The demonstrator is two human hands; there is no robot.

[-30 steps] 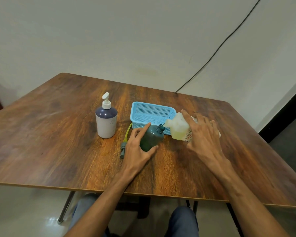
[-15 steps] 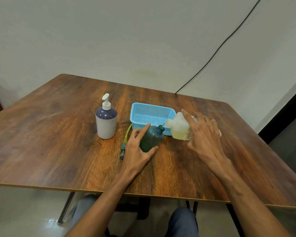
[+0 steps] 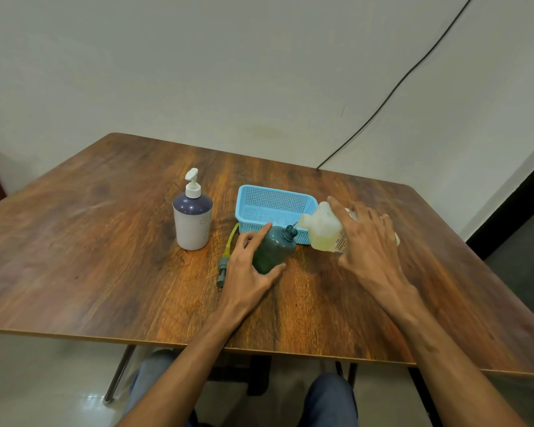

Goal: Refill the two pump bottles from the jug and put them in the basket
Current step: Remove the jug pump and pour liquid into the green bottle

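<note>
Before the basket [image 3: 261,211], left hand [image 3: 247,272] grips the green bottle [image 3: 273,248]; right hand [image 3: 367,245] clasps the tilted jug [image 3: 321,231], likely slippery, mid-body.

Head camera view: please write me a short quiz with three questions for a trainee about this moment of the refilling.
1. True or false: the blue basket already holds a bottle.
2. Which hand holds the tilted jug? A) left B) right C) neither
3. Fill the gap: the loose pump beside the green bottle lies on the ____.

Key:
1. False; no bottle is in it.
2. B, the right hand; the left hand grips the green bottle.
3. table
</note>
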